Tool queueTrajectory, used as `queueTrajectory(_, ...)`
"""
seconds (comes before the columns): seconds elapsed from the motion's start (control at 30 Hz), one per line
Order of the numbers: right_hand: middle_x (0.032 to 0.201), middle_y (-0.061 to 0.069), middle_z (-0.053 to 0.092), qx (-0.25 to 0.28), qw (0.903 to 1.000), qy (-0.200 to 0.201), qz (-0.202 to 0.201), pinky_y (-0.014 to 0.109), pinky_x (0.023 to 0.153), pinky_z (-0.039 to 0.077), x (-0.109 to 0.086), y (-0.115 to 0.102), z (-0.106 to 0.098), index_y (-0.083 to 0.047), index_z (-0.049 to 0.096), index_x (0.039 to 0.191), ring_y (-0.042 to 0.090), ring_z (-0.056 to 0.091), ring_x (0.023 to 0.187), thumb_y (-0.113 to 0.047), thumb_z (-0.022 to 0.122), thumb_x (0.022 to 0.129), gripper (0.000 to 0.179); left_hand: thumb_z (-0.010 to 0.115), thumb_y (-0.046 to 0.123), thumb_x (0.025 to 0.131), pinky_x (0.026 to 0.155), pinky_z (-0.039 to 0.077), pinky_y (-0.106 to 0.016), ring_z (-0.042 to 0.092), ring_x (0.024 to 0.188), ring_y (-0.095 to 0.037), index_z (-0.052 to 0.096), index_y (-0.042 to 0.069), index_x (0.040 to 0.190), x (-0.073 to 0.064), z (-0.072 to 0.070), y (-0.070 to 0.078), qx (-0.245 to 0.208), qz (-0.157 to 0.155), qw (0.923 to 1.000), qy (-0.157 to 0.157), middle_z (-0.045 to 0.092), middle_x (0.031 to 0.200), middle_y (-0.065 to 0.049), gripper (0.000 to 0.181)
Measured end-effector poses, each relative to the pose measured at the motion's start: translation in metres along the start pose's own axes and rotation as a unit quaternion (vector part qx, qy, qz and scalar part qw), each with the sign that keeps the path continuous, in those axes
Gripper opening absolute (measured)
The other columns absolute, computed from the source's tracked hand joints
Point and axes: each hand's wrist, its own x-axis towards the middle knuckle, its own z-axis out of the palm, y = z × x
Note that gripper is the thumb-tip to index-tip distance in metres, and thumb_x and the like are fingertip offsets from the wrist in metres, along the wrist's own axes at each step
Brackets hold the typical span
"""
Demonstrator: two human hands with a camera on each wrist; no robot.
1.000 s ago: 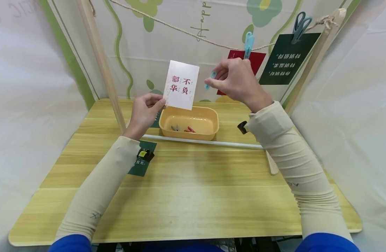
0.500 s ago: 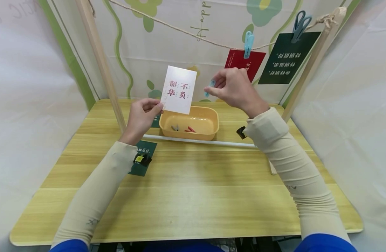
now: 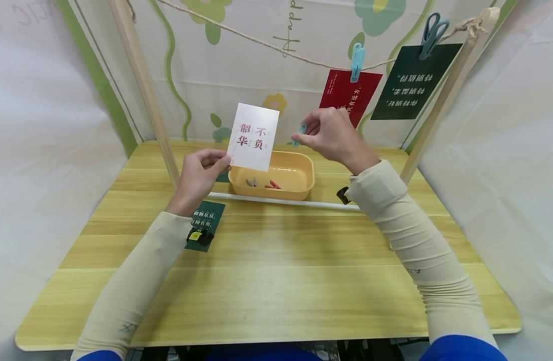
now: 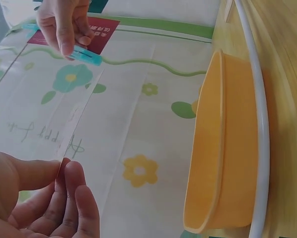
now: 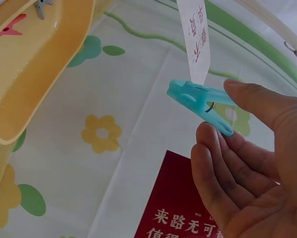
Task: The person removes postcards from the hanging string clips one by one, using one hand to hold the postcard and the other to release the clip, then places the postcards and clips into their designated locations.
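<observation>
Between thumb and fingers my left hand (image 3: 198,175) pinches the lower left corner of a white card (image 3: 254,136) with red characters, held tilted in the air. My right hand (image 3: 335,134) pinches a light blue clothespin (image 5: 200,101) by its handles, to the right of the card and apart from it in the head view. Behind the right hand a red card (image 3: 351,95) hangs from the rope (image 3: 276,49) by another light blue clothespin (image 3: 357,62). To its right a dark green card (image 3: 414,82) hangs by a grey-blue clothespin (image 3: 432,36).
A yellow basket (image 3: 303,173) with several red and grey clothespins stands behind a white bar (image 3: 281,201). Wooden posts (image 3: 143,90) hold the rope at both sides. A green card (image 3: 209,220) lies on the table (image 3: 276,281) under my left wrist; another is partly hidden beside the basket.
Both hands have come down slightly and a little leftward, still holding the white card and the clothespin. More of the hanging red card shows above the right hand.
</observation>
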Motion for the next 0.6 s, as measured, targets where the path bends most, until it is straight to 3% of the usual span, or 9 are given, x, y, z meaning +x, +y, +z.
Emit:
queueTrajectory(0.23,0.099,0.014,0.079,0.004,1.0000,-0.007,-0.005,0.039,0.087,0.064,0.001,0.002,0.010,0.000,0.077,0.112,0.025,0.075,0.089,-0.026,0.084,0.093,0.033,0.065,0.029,0.107,0.095,0.057,-0.021,0.072,0.099,-0.009,0.069,0.004,0.131,-0.005,-0.004,-0.005,0.007,-0.002,1.0000,-0.001,0.073,0.120,-0.011,0.036)
queueTrajectory(0.47,0.099,0.013,0.078,0.009,0.9995,-0.029,0.002,0.039,0.087,0.063,0.000,0.005,0.020,-0.003,0.077,0.112,0.024,0.074,0.089,-0.027,0.083,0.094,0.031,0.063,0.031,0.108,0.110,0.056,-0.038,0.071,0.105,-0.015,0.067,0.006,0.135,-0.014,-0.008,-0.013,0.008,-0.018,0.9995,-0.025,0.071,0.127,-0.014,0.037)
queueTrajectory(0.6,0.097,0.012,0.078,0.008,0.9994,-0.034,-0.001,0.038,0.085,0.063,0.000,0.007,0.027,-0.002,0.076,0.108,0.024,0.074,0.088,-0.027,0.084,0.093,0.031,0.063,0.033,0.108,0.109,0.055,-0.036,0.069,0.108,-0.016,0.066,0.008,0.136,-0.018,-0.009,-0.019,0.012,-0.034,0.9988,-0.035,0.071,0.127,-0.013,0.038)
